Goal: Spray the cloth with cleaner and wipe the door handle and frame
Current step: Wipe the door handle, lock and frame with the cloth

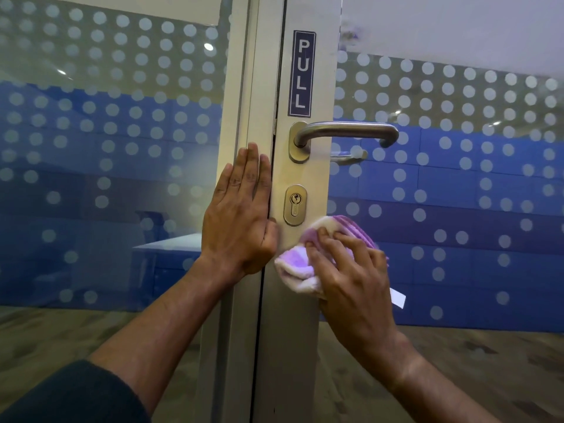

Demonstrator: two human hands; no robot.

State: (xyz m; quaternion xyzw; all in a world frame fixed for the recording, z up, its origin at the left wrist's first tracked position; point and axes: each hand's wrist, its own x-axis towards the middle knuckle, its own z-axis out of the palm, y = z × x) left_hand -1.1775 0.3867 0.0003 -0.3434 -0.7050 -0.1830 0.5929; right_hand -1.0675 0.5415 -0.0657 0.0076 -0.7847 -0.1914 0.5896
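Note:
A silver lever door handle [345,131] sits on the white door frame [291,315], under a blue PULL sticker [302,73]. Below the handle is a keyhole plate [294,204]. My right hand [354,279] presses a bunched purple and white cloth [300,267] against the frame, just below and right of the keyhole. My left hand [241,209] lies flat with fingers together on the fixed frame post [236,87], left of the door gap, holding nothing. No spray bottle is in sight.
Glass panels with frosted dots [106,117] flank the frame on both sides. A second handle [351,155] shows through the glass on the far side. A white tag [398,297] sticks out by my right hand. The floor below is brownish.

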